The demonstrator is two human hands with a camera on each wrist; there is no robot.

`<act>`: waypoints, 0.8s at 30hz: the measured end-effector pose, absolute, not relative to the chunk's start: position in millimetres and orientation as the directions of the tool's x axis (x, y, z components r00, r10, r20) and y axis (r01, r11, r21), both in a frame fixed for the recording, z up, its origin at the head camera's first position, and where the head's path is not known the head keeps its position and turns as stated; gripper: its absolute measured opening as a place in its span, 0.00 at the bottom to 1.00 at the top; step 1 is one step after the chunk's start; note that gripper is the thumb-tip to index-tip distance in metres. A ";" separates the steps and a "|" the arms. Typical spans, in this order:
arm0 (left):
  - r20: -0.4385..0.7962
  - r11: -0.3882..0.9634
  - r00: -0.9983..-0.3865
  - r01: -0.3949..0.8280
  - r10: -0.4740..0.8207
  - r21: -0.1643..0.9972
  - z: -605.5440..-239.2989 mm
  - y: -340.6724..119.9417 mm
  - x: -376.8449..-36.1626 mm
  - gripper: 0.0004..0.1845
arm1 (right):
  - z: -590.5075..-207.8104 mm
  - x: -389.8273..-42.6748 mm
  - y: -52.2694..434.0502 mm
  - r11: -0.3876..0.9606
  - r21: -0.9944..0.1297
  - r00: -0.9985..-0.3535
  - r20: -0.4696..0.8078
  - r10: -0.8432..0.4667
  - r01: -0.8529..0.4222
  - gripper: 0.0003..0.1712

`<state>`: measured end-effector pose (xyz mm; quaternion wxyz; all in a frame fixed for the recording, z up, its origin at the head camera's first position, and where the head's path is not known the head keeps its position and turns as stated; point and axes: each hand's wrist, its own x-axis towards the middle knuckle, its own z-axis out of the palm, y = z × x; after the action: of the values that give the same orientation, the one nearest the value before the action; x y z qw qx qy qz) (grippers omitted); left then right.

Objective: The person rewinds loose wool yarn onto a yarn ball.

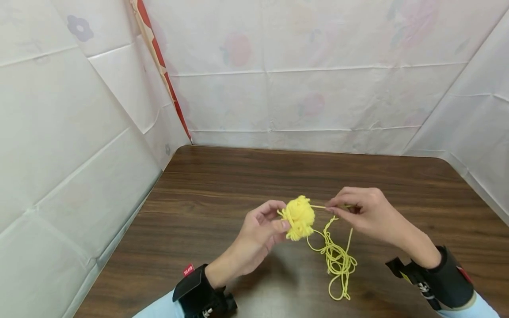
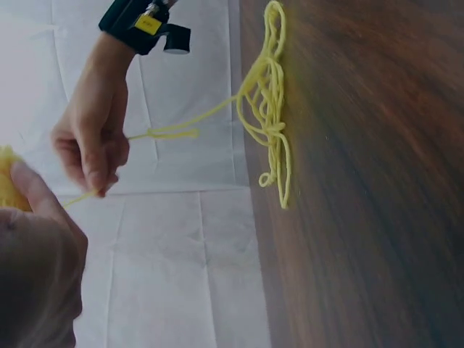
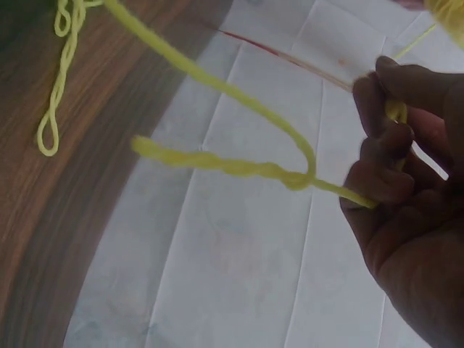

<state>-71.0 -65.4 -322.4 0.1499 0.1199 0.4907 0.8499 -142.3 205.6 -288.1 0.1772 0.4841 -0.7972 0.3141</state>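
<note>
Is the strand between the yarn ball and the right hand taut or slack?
Taut: the strand runs straight from the yarn ball to the right hand.

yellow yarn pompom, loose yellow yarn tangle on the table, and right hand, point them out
yellow yarn pompom point(image 1: 300, 217), head view, fluffy middle
loose yellow yarn tangle point(image 1: 338, 260), head view, bunched loops
right hand point(image 1: 363, 212), head view, back of hand

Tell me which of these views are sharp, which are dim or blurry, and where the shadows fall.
Head view: evenly lit and sharp; soft shadow on the table beneath the left hand. Left wrist view: that hand is a near, blurred mass; the loose yarn is crisp. Right wrist view: the right hand is dark against the bright white sheet.
</note>
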 end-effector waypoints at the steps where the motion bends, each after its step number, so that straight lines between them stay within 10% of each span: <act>1: 0.038 -0.486 -0.935 -0.147 0.352 0.862 -322.0 -65.9 -71.5 0.16 | -289.8 -139.0 204.7 0.320 -0.341 -0.465 0.569 -0.678 -0.884 0.23; 15: -0.063 -0.430 -0.988 -0.118 0.140 0.895 -323.4 -64.3 -74.4 0.15 | -303.9 -95.2 168.4 0.202 -0.280 -0.328 0.546 -0.771 -0.939 0.01; 24: -0.004 -0.176 -0.995 -0.022 0.103 0.984 -327.0 -65.8 -72.6 0.19 | -302.9 -89.5 162.3 0.193 -0.253 -0.310 0.595 -0.742 -0.948 0.12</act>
<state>-72.6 -65.8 -327.0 0.0411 0.0316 0.6406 0.7661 -89.5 162.3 -302.9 0.1733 0.5611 -0.7528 0.2975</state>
